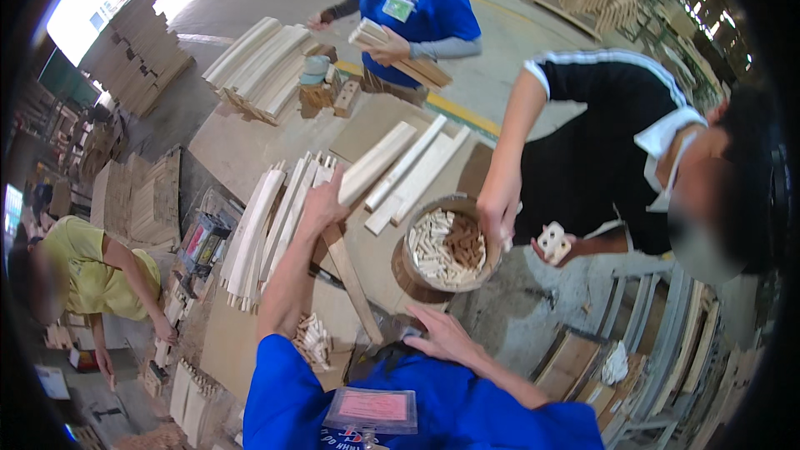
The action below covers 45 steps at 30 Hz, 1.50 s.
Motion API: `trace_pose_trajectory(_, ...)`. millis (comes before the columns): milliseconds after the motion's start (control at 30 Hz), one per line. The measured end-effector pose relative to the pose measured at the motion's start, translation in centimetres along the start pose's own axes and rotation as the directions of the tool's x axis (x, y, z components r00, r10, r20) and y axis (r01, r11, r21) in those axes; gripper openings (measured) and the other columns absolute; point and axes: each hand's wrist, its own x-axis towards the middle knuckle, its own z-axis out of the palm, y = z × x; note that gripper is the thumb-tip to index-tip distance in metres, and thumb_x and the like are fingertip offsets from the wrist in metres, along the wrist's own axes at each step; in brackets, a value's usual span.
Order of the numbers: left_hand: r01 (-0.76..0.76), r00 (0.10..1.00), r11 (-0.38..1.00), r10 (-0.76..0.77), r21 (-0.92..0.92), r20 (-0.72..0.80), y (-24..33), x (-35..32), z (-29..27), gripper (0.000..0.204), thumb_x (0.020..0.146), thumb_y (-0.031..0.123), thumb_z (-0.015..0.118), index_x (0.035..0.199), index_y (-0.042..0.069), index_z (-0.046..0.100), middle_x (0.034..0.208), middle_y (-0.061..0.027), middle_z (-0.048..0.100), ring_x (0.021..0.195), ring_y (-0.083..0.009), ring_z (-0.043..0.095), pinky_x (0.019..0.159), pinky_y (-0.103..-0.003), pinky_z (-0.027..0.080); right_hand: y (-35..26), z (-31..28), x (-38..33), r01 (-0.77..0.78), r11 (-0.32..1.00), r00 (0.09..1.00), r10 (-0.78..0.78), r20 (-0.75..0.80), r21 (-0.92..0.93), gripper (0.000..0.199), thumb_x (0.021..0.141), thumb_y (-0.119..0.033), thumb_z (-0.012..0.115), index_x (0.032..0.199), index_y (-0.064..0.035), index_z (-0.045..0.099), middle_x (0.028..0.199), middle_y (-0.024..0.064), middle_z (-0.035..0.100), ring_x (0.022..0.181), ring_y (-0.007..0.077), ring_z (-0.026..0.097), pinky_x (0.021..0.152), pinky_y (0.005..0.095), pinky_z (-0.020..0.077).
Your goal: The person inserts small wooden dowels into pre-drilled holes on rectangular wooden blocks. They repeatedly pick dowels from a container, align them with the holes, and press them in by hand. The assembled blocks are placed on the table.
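Slats (264, 225): pale wood, long and slightly curved, bundled on the bench (250, 148), several with round pegs at their far ends. Left hand (323, 204): laid at the bundle's right side, fingers extended; whether it grips a piece cannot be told. A flat, darker strip (352, 283) slants below it. Three straight-edged planks (422, 178) lie beyond. Right hand (443, 335): open, fingers extended, near the bucket (410, 271). Bucket: round, holding short cylindrical dowels (433, 252), cream and brown. More dowels are heaped near the left forearm. Co-worker in black: one hand (498, 215) at the bucket rim, the other holding a pale block (552, 242) with round holes.
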Motion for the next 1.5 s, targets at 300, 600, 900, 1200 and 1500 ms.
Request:
trace_pose_trajectory(300,-0.344,0.903,0.494,0.408,0.798,0.136,6.5,-21.0,-15.1,0.081,0.085,0.007,0.061,0.159,0.015,0.030,0.088,-0.0129,0.057,0.095,-0.0304,0.062,0.124,-0.060,0.016,-7.5,3.4,22.5,0.402,0.869,0.725,-0.495,-0.478,-0.289,0.088,0.079,-0.023,0.077,0.152,0.0033,0.037,0.155,0.0263,0.041,0.145,0.0446,0.037,0.121,0.0576,0.0250)
trace_pose_trajectory(600,-0.500,0.717,0.747,0.641,0.438,-0.276,14.2,-33.3,-27.9,0.042,0.087,0.005,0.069,0.128,0.009,0.065,0.113,-0.0196,0.068,0.108,-0.0332,0.067,0.113,-0.057,0.036,-13.6,2.7,12.5,0.591,0.757,0.807,-0.561,-0.185,0.279,0.071,0.062,-0.022,0.084,0.126,-0.0079,0.056,0.125,0.0151,0.059,0.109,0.0319,0.064,0.085,0.0425,0.0552)
trace_pose_trajectory(900,-0.579,0.809,0.766,0.584,-0.280,-0.076,17.4,-7.1,0.1,0.025,0.084,0.010,0.063,0.105,0.000,0.073,0.097,-0.0208,0.070,0.095,-0.0408,0.067,0.087,-0.048,0.053,-2.0,-8.8,-9.8,0.533,0.531,0.791,-0.035,-0.611,0.659,0.083,0.060,-0.013,0.087,0.135,-0.0005,0.053,0.124,0.0144,0.059,0.116,0.0249,0.058,0.100,0.0407,0.0492)
trace_pose_trajectory(1200,-0.558,0.805,0.830,0.540,0.007,0.244,21.9,-1.5,8.4,0.021,0.078,0.007,0.065,0.097,-0.001,0.071,0.097,-0.0261,0.073,0.097,-0.0419,0.071,0.086,-0.051,0.058,2.1,-9.7,-14.7,-0.024,0.906,0.751,0.296,-0.591,0.423,0.076,0.060,-0.020,0.088,0.126,-0.0020,0.057,0.112,0.0095,0.068,0.100,0.0230,0.067,0.092,0.0365,0.0531)
trace_pose_trajectory(1500,-0.117,0.887,0.399,0.454,-0.910,0.085,22.1,-16.2,-5.2,0.012,0.101,0.011,0.061,0.109,0.002,0.065,0.081,-0.0014,0.061,0.072,-0.0110,0.056,0.066,-0.027,0.047,4.3,-8.5,-9.5,0.024,0.962,0.892,0.103,-0.440,0.274,0.072,0.058,-0.022,0.087,0.120,-0.0021,0.057,0.103,0.0151,0.069,0.093,0.0285,0.070,0.086,0.0383,0.0540)
